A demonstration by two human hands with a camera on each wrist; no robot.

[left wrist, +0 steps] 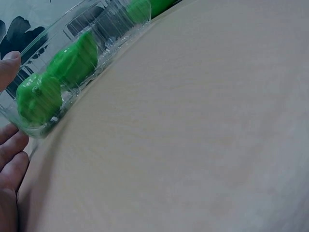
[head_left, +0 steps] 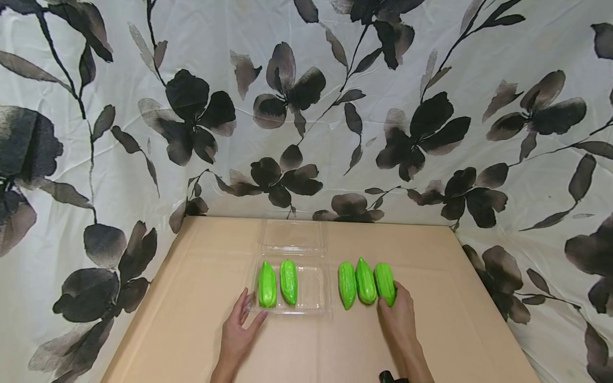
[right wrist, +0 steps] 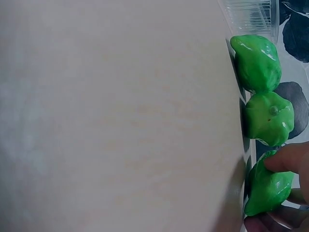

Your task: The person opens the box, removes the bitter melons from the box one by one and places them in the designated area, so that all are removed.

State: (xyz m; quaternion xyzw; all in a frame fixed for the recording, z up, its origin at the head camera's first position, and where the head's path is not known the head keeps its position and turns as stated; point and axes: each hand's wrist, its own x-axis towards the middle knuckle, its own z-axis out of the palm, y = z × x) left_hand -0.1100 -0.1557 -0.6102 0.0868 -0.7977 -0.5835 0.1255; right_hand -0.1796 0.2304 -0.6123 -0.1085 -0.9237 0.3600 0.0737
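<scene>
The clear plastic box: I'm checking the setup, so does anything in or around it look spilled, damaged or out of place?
Nothing stands out: the clear box holds two green vegetables side by side, three more lie in a row beside it, and I see no spill or damage.

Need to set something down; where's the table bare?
The table is bare between left hand and right hand, nearer than the clear container, and outward of each hand. Crowded: container's left part, two green pieces inside, and the row of three.
</scene>
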